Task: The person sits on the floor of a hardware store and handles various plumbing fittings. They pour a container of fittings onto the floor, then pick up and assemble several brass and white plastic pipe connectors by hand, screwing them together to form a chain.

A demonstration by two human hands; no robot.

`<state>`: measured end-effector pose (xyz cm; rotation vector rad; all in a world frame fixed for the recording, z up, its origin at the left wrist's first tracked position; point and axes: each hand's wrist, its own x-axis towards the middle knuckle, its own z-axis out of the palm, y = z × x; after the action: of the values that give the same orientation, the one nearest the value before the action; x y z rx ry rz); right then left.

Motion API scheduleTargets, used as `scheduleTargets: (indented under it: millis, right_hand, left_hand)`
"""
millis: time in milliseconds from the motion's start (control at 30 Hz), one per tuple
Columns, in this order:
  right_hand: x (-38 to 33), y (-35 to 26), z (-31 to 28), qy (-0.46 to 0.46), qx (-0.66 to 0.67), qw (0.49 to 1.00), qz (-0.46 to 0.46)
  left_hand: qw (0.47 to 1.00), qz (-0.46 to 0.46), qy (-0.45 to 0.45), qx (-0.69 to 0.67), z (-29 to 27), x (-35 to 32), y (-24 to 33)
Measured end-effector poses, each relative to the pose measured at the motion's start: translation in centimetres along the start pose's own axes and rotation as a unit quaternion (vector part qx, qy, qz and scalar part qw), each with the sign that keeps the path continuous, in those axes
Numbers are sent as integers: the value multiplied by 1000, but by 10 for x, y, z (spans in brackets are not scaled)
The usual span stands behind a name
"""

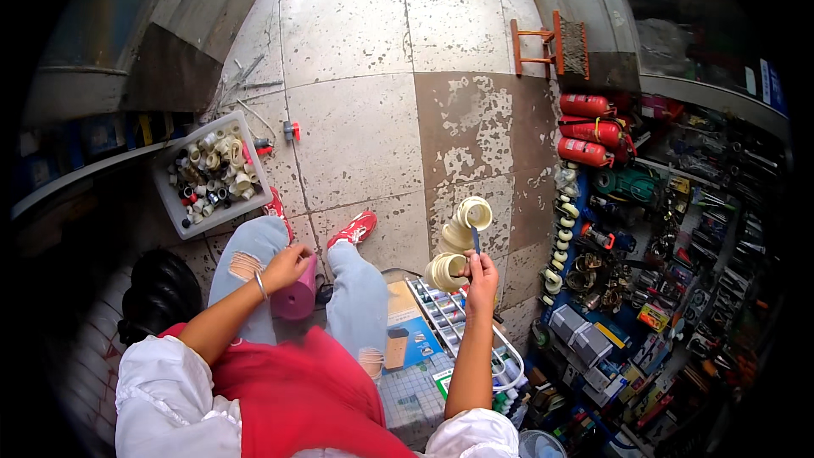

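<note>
My right hand [481, 279] is raised at centre right, its fingers closed round part of a cream plastic pipe fitting [444, 272] with ringed, wide ends. The open mouth of its far end [476, 213] faces up. A slim grey-blue strip [475, 240] rises from the fingertips across the fitting; its kind is unclear. My left hand [287, 268] is by my left knee, its fingers curled together against a pink cylindrical roll [295, 298] with a dark hole in its end. Part of the roll and the fingertips are hidden.
At left, a white bin [186, 217] holds many pipe fittings. A red-and-grey valve [292, 131] lies on the floor. Right are red fire extinguishers [585, 153], a small wooden stool [560, 44] and crowded tool shelves. A white wire rack [454, 322] stands below my right hand.
</note>
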<state>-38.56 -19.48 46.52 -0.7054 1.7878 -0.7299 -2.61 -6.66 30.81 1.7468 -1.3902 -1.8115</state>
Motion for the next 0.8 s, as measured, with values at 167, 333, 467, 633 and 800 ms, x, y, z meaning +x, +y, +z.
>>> scheduleTargets:
  millis: [167,333,467,633,800]
  right_hand:
    - [-136,-153,-28,21,345,938,-35]
    - [-261,-264,-55,29,152,974,-163]
    - [-300,-318,-21,-136,32,968,-208]
    - [-297,-322,-29,-249,-30,907,-338]
    - [-261,-316,-85,-234,-71,905,-347]
  left_hand:
    - [985,139,-102,-12,-57,-70,177]
    - [919,361,-90,126,-136,-121,385]
    - [808,554,48,195,-155,-195,495]
    - [716,624,114,291,-106,-216,542]
    - [850,487,75,183,-75,-180,551]
